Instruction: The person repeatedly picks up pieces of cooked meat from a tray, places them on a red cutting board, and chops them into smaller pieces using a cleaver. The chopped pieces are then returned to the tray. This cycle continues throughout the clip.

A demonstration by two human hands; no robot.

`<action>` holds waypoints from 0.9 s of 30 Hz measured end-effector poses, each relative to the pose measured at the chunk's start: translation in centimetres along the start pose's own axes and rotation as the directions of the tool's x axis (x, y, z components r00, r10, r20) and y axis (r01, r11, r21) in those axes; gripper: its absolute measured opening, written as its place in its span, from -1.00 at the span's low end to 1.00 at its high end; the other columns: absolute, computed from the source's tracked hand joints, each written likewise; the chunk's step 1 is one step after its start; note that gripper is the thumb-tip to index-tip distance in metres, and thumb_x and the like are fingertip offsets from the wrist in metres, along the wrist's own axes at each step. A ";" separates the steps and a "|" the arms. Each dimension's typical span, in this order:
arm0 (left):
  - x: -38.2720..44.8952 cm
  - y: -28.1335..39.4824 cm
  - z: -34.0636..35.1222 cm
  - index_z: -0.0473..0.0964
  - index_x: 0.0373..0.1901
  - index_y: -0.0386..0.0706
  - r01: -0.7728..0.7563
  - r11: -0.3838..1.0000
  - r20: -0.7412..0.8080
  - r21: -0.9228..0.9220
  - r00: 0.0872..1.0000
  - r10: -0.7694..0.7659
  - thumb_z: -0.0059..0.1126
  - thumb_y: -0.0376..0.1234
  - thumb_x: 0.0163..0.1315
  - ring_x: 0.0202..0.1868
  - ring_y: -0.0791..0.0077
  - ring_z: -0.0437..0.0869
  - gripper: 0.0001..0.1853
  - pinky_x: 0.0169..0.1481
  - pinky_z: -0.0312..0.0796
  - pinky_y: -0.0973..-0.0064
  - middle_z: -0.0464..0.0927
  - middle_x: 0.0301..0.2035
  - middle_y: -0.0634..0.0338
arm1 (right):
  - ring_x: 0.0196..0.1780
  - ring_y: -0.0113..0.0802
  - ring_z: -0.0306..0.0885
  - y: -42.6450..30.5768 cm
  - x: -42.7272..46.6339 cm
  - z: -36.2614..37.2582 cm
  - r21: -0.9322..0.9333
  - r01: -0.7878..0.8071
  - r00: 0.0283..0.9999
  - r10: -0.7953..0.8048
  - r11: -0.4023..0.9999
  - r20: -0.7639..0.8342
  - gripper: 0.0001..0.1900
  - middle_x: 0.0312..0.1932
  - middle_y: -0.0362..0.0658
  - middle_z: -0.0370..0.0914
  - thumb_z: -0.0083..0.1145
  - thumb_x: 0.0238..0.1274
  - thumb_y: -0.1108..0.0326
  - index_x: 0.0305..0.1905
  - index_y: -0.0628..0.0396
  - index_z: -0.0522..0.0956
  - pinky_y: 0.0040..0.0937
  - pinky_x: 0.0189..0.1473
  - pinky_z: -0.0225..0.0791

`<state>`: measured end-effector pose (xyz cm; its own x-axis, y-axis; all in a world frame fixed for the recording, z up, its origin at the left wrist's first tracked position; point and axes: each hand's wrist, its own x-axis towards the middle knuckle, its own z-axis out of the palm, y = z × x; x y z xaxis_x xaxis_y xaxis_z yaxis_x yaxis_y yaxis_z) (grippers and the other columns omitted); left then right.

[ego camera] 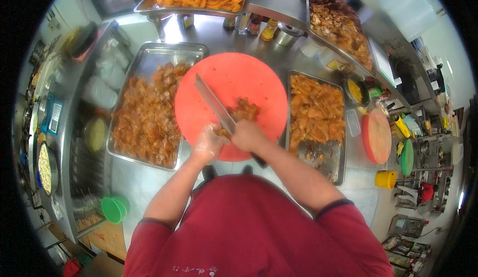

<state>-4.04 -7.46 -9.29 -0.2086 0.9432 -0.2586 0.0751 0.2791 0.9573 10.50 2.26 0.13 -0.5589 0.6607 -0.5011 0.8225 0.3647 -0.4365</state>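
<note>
On a round red cutting board (231, 75), brown cooked meat pieces (246, 109) lie just beyond my hands. My right hand (249, 135) grips the dark handle of a large kitchen knife (213, 99), whose blade slants away to the upper left over the board. In a clear plastic glove, my left hand (210, 140) is at the board's near edge, its fingers on a small brown meat piece (223, 132) beside the blade. To the left, a metal tray (149, 51) is heaped with chopped meat. Larger meat pieces (317, 109) fill the far part of a metal tray (338, 165) on the right.
Above the counter, a raised steel shelf (276, 2) bears two more food trays. Bottles (269, 30) and a metal pot (287, 34) stand under it. At right lean a second round board (377, 137) and a yellow bucket (385, 179). A green bucket (114, 209) is lower left.
</note>
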 end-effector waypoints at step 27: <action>4.3 10.3 3.2 0.41 0.38 -0.24 -0.282 0.557 0.143 0.781 0.949 0.280 0.38 0.37 -0.09 0.30 -0.22 0.51 0.12 0.34 0.42 -0.02 0.42 0.32 -0.29 | -0.32 0.23 0.68 17.4 -5.8 3.3 0.116 -0.101 0.825 0.148 0.988 -0.546 -0.62 -0.49 0.23 0.62 0.29 0.20 0.11 -0.47 0.27 0.68 0.04 -0.25 0.56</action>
<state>-1.02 0.05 -0.94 -0.0380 0.9993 0.0040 0.8622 0.0308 0.5057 27.68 2.61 -7.08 -0.2814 0.9570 -0.0703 0.8567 0.2175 -0.4676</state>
